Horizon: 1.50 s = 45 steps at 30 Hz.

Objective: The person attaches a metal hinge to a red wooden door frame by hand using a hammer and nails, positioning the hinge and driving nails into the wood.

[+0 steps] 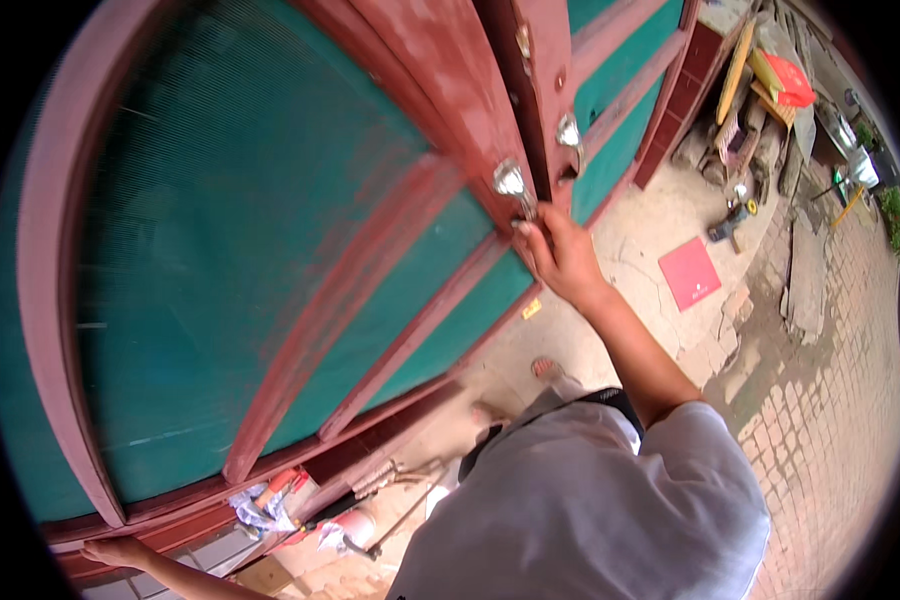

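Note:
A reddish-brown wooden door with green mesh panels fills the left and top. Near its edge is a shiny metal handle; the fingers of my right hand are closed around its lower end. A second metal handle sits on the neighbouring door leaf, across a dark narrow gap. At the far lower left my left hand lies against the red frame, its fingers stretched out and nothing visible in them.
On the ground at right lie a red square sheet and a dark power tool. Stacked wood with a red-and-yellow bag leans behind. A pinkish bucket and a plastic bag are at lower left. Brick paving spreads right.

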Each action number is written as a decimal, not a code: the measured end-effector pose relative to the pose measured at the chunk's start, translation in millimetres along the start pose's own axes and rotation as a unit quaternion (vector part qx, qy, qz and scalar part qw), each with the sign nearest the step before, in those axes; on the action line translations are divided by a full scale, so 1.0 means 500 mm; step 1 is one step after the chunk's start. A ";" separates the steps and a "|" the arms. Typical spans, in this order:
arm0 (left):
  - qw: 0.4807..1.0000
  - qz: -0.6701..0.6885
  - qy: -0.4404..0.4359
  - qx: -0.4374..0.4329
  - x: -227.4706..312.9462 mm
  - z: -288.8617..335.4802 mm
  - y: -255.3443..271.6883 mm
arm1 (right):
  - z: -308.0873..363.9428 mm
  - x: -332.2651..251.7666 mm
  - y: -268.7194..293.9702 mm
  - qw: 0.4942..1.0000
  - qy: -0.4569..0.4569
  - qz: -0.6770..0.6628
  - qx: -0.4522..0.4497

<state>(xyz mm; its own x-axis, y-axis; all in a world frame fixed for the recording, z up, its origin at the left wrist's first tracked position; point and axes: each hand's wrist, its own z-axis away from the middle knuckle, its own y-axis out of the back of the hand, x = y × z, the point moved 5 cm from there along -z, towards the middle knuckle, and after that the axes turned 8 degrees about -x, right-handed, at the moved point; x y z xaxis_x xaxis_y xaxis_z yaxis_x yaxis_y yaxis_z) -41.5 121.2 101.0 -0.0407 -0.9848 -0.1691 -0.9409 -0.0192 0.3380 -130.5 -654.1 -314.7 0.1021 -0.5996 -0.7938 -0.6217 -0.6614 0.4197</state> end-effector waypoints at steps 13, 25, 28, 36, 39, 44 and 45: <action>0.976 0.202 0.072 0.045 0.078 0.088 -0.044 | 0.006 -0.010 0.013 0.993 -0.007 -0.116 0.018; 0.986 0.115 0.065 0.103 0.241 0.046 0.006 | 0.013 -0.032 0.034 0.990 -0.001 -0.135 -0.034; 0.985 0.143 0.048 0.082 0.287 0.028 0.031 | 0.019 -0.013 0.025 0.996 0.010 -0.088 -0.034; 0.989 0.117 0.021 0.093 0.311 0.023 0.062 | 0.031 -0.048 0.045 0.997 -0.044 -0.057 -0.005; 0.989 0.118 0.020 0.087 0.305 0.022 0.059 | 0.027 -0.008 0.012 0.999 -0.036 -0.021 0.033; 0.990 0.129 0.029 0.057 0.302 0.013 0.053 | 0.046 -0.033 -0.013 0.994 -0.030 -0.047 0.093; 0.991 0.118 0.028 0.062 0.297 0.015 0.048 | 0.053 -0.053 -0.011 0.986 -0.021 -0.099 0.129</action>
<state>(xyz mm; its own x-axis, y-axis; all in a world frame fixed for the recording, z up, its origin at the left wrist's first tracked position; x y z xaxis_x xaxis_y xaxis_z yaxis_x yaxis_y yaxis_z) -72.8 -24.1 77.3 -0.2488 -0.9675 -0.0458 -0.9419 0.2307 0.2443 -150.1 -622.6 -307.6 0.2126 -0.4474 -0.8687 -0.7701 -0.6239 0.1329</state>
